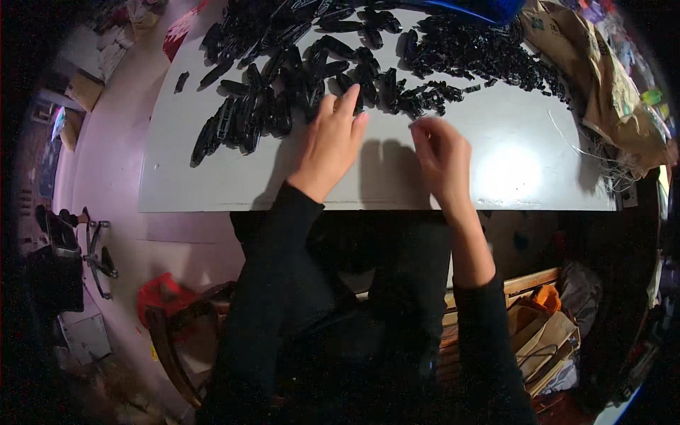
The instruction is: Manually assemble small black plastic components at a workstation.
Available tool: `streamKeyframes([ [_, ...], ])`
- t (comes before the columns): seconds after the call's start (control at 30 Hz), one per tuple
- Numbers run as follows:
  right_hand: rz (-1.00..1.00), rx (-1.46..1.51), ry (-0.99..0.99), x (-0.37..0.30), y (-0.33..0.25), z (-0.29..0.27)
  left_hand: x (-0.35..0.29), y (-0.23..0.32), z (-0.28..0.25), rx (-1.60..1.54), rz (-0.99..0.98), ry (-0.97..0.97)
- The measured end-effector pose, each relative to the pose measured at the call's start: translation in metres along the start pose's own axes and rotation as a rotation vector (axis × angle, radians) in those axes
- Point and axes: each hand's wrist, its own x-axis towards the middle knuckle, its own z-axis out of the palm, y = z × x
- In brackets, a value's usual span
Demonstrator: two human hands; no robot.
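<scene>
My left hand (329,145) reaches over the table with its fingers apart, the fingertips at the near edge of a spread of long, shiny black plastic pieces (273,92). Whether it touches one of them cannot be made out. To its right, my right hand (446,156) is closed in a pinch above the bare table top. Something dark and tiny shows at its fingertips, too small to name. Just beyond the right hand lies a little cluster of small black pieces (425,99), which runs into a larger heap of small black parts (467,53).
The white table (212,188) ends at a straight front edge near my wrists. A blue container (489,10) stands at the far side. Brown paper sacking (602,85) and loose pale threads (613,170) lie at the right. A wooden chair (173,347) stands below, left.
</scene>
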Motion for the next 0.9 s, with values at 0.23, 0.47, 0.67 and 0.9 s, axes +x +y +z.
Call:
streamKeyframes([
  [0.23, -0.14, -0.558, 0.095, 0.05, 0.012, 0.022, 0.008, 0.001, 0.001, 0.403, -0.144, -0.081],
  [0.47, -0.1, -0.436, 0.009, 0.044, 0.023, 0.01, -0.026, -0.004, -0.004, -0.505, -0.298, 0.023],
  [0.67, 0.249, 0.345, -0.162, 0.04, 0.015, -0.001, -0.041, 0.023, -0.019, -1.025, -0.565, -0.081],
  [0.9, 0.395, 0.699, -0.308, 0.015, 0.007, -0.011, -0.041, 0.038, -0.019, -1.075, -0.514, -0.121],
])
